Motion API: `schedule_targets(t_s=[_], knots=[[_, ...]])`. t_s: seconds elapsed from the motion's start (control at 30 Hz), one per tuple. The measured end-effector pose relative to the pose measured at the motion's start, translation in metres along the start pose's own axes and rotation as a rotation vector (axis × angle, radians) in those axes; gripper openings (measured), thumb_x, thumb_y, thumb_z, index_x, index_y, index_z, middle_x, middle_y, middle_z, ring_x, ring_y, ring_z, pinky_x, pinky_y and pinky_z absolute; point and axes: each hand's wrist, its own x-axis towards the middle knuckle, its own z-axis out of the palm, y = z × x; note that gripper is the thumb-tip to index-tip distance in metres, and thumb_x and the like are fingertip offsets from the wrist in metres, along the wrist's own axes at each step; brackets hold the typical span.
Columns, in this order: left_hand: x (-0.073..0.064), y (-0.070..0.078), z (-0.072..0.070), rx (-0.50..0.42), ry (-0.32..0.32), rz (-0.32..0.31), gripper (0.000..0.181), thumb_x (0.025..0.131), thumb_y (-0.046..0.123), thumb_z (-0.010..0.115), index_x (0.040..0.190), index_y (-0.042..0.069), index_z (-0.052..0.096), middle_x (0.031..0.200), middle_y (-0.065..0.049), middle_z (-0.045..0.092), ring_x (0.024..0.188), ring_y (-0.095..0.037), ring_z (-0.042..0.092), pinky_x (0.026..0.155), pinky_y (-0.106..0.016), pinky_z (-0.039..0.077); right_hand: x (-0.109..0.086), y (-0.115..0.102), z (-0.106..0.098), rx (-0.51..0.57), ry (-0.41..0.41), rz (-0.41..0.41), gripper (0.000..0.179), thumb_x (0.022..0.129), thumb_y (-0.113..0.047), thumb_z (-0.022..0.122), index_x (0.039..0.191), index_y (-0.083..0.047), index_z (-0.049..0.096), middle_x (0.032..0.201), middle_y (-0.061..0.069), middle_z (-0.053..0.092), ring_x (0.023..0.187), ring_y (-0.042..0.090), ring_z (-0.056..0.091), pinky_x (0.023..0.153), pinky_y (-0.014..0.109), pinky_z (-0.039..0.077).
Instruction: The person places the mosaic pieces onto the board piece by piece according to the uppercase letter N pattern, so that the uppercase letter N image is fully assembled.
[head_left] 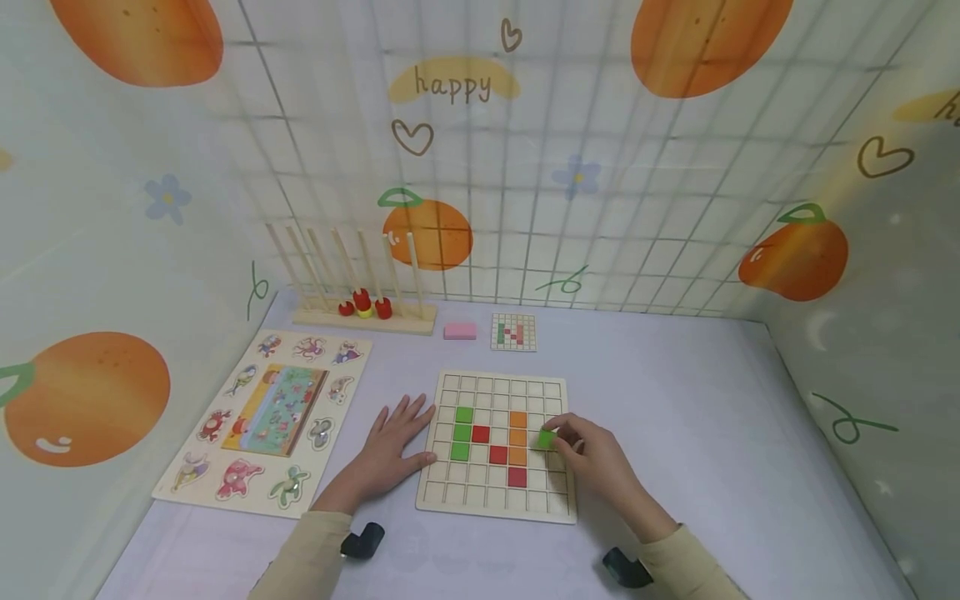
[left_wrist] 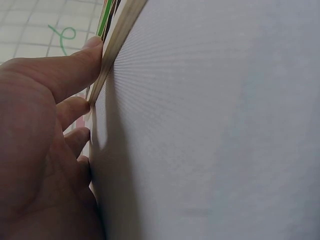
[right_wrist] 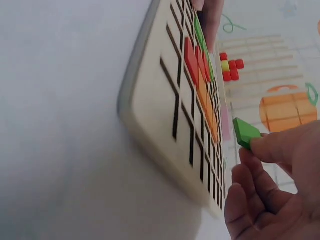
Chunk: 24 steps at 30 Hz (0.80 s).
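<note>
A wooden grid board (head_left: 477,497) lies in front of me, with three green tiles (head_left: 462,433) in a column at its left. Three orange tiles (head_left: 517,435) form another column, and three red tiles (head_left: 498,455) run on a diagonal. My right hand (head_left: 592,454) pinches a green square tile (right_wrist: 245,132) between thumb and fingers, over the board's right side. At the left edge of the board, my left hand (head_left: 386,454) has its fingers spread, the thumb (left_wrist: 75,72) touching the board's side.
An animal puzzle board (head_left: 202,492) lies at the left. Behind it stands a peg rack (head_left: 412,323) with a few red and yellow beads (head_left: 363,302). A pink block (head_left: 460,332) and a small pattern card (head_left: 513,332) lie beyond the grid board, near the patterned back curtain (head_left: 495,192).
</note>
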Motion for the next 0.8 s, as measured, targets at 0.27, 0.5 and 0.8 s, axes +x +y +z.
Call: schedule_targets(t_s=[0.27, 0.5, 0.8], knots=[[0.000, 0.000, 0.000, 0.002, -0.001, 0.004, 0.079, 0.096, 0.044, 0.068, 0.161, 0.016, 0.032, 0.170, -0.004, 0.015, 0.157, -0.028, 0.001, 0.126, -0.051, -0.005, 0.002, -0.015, 0.019, 0.011, -0.056, -0.089, 0.021, 0.094, -0.008, 0.072, 0.107, -0.023, 0.072, 0.081, -0.012, 0.062, 0.072, 0.008, 0.056, 0.062, 0.022, 0.051], [0.001, -0.001, 0.001, 0.002, -0.001, 0.008, 0.079, 0.096, 0.045, 0.068, 0.161, 0.016, 0.032, 0.170, -0.003, 0.015, 0.157, -0.028, 0.001, 0.126, -0.051, -0.005, 0.002, -0.028, 0.037, 0.008, -0.102, -0.172, 0.018, 0.094, -0.009, 0.071, 0.106, -0.022, 0.071, 0.080, -0.014, 0.063, 0.071, 0.004, 0.055, 0.062, 0.021, 0.050], [0.001, -0.003, 0.001, -0.002, 0.003, 0.015, 0.079, 0.096, 0.046, 0.067, 0.161, 0.017, 0.032, 0.170, -0.004, 0.015, 0.157, -0.028, 0.001, 0.126, -0.052, -0.005, 0.003, -0.043, 0.059, -0.033, -0.158, -0.228, 0.016, 0.095, -0.013, 0.072, 0.106, -0.024, 0.074, 0.090, -0.016, 0.064, 0.077, 0.007, 0.053, 0.067, 0.022, 0.048]])
